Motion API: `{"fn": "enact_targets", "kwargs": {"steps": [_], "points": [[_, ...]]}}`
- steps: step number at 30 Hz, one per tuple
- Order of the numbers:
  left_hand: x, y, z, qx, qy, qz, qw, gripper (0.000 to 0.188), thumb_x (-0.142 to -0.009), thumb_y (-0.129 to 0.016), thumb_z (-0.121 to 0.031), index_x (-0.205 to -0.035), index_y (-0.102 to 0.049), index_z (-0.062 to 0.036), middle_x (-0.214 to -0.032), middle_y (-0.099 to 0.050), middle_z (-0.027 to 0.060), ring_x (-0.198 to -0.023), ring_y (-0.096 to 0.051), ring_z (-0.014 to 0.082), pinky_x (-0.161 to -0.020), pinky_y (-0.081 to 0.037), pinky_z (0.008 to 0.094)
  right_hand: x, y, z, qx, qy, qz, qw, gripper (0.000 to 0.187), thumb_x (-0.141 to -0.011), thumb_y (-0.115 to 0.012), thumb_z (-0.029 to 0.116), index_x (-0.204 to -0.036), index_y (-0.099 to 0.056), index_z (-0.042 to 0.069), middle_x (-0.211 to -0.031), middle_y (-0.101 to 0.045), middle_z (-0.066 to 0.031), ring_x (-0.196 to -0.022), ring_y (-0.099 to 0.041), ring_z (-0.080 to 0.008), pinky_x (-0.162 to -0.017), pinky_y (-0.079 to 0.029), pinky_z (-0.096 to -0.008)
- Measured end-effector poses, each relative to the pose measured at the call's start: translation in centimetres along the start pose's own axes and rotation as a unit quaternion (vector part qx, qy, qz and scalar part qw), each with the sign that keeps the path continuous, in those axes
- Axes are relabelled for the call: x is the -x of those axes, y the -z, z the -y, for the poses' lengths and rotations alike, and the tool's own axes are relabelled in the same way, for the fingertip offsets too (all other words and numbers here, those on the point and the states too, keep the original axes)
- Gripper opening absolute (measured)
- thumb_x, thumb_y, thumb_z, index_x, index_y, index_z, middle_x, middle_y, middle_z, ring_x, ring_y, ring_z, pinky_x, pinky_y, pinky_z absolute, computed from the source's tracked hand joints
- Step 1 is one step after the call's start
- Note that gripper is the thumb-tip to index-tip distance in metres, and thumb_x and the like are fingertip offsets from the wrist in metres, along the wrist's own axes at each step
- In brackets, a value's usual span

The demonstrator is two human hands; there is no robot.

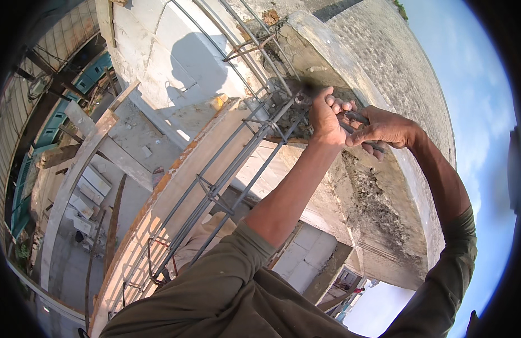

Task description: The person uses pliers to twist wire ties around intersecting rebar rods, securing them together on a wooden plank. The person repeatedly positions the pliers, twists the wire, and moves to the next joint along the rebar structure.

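My right hand [387, 129] is closed around the dark metal handles of what looks like a pair of pincers [357, 117]. Pressed up against it, my left hand [328, 121] has its fingers curled, and it seems to grip the same tool; its palm hides most of the grip. The head of the tool lies close to a bundle of steel rebar [271, 125], beside the concrete edge, where a dark blur covers part of the spot. Square stirrups [212, 194] cross the long bars, which run diagonally from the upper middle to the lower left.
A curved concrete slab [378, 62] rises at the right, its underside rough. Along the rebar runs a wooden formwork board [159, 225]. Down at the left are a curved beam [66, 208], planks and loose white blocks [91, 186] on a lower floor. A white wall [153, 50] stands behind.
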State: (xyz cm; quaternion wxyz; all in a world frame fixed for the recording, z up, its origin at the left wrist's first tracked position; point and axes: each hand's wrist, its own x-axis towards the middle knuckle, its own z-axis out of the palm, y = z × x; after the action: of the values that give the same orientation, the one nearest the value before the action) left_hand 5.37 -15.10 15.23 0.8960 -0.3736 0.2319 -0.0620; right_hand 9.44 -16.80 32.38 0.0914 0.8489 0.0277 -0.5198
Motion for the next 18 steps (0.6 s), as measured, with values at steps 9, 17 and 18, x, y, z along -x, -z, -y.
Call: {"fn": "enact_targets", "kwargs": {"steps": [9,17,18], "points": [[1.5,1.0,-0.1,-0.137,-0.060,0.013,0.989,0.040,-0.100,-0.070,-0.052,-0.098,-0.058,-0.0141,-0.099,-0.068,0.0023,-0.107,-0.065,0.0204,-0.099,-0.046,0.0400,-0.9,-2.0,0.3,0.292,-0.067,-0.175,0.938,0.015,-0.089,-0.069,0.004,-0.100,-0.069,-0.007,-0.079,-0.072,-0.0182,-0.064,-0.070,-0.0198,-0.053,-0.056,-0.0385],[-2.2,-0.1,0.6,-0.058,-0.066,-0.019,0.996,0.037,-0.109,-0.063,-0.038,-0.082,-0.051,-0.0160,-0.077,-0.061,-0.0015,-0.091,-0.070,0.0187,-0.092,-0.050,0.0372,-1.5,-2.3,-2.4,0.540,0.166,-0.460,0.685,0.021,-0.084,-0.078,0.009,-0.092,-0.069,-0.008,-0.071,-0.071,-0.0132,-0.054,-0.070,-0.0262,-0.042,-0.050,-0.0368],[-2.2,0.0,0.5,-0.063,-0.075,-0.013,0.995,0.037,-0.108,-0.064,-0.039,-0.083,-0.051,-0.0159,-0.079,-0.062,-0.0013,-0.092,-0.070,0.0186,-0.092,-0.050,0.0376,-1.5,-2.0,-2.5,0.463,0.119,-0.379,0.792,0.022,-0.084,-0.081,0.011,-0.091,-0.069,-0.007,-0.070,-0.071,-0.0125,-0.054,-0.070,-0.0252,-0.042,-0.049,-0.0367]]}}
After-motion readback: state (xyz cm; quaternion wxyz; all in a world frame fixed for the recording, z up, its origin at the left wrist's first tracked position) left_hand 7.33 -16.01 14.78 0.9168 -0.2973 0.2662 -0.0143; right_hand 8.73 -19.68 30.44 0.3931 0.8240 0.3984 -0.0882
